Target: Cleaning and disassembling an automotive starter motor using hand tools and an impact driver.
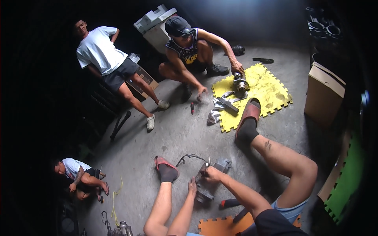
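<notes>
Between my feet, a dark grey boxy machine part (208,187) rests on the concrete floor, with a black cable (188,155) curving from its far side toward my left shoe. My left hand (192,186) grips the part's left side. Above its upper end, my right hand (213,174) is closed, its fingers curled round something too small to make out. A tool with a black and red handle (230,203) lies just below the part, next to an orange foam mat (214,226).
Ahead, a squatting person (189,51) holds a cylindrical metal part (240,83) on a yellow foam mat (271,88). Another person (104,55) stands at left; a third (80,177) squats lower left. A red-black screwdriver (192,108) lies on the floor. A cardboard box (325,92) stands right.
</notes>
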A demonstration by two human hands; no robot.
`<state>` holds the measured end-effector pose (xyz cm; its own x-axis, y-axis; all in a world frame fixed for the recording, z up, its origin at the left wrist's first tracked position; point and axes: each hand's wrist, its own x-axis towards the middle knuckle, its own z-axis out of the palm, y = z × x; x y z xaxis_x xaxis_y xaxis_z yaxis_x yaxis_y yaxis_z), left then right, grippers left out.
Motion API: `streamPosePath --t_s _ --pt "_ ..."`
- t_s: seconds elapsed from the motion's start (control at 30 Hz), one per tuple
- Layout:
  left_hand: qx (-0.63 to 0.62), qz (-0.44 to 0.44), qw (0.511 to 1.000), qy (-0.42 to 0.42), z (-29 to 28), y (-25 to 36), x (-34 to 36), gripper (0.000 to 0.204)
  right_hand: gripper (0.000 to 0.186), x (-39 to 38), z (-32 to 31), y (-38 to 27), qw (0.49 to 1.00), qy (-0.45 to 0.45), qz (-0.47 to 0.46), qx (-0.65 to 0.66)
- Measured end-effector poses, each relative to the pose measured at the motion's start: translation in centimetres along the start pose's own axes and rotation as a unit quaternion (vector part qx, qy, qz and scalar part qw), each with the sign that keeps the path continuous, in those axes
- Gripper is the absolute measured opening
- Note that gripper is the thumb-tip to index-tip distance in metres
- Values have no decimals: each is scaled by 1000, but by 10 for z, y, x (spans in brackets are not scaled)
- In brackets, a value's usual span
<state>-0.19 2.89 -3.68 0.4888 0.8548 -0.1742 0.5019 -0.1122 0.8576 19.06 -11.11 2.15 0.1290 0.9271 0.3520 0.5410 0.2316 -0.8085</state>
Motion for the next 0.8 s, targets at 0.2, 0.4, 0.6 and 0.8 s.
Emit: streamPosePath --t_s 0.2,0.4,0.6,0.8 --pt "-50 24 997 54 -8 -13 4 73 25 8 6 -15 998 38 -46 28" --pt "-81 -12 997 0 7 -16 8 74 29 5 0 5 999 5 -25 31" --pt "-70 -56 996 -7 -13 5 -3 88 27 17 1 -12 999 4 -19 36" --pt "-80 -56 995 9 -6 9 -8 83 27 21 -9 -13 997 -65 15 48"
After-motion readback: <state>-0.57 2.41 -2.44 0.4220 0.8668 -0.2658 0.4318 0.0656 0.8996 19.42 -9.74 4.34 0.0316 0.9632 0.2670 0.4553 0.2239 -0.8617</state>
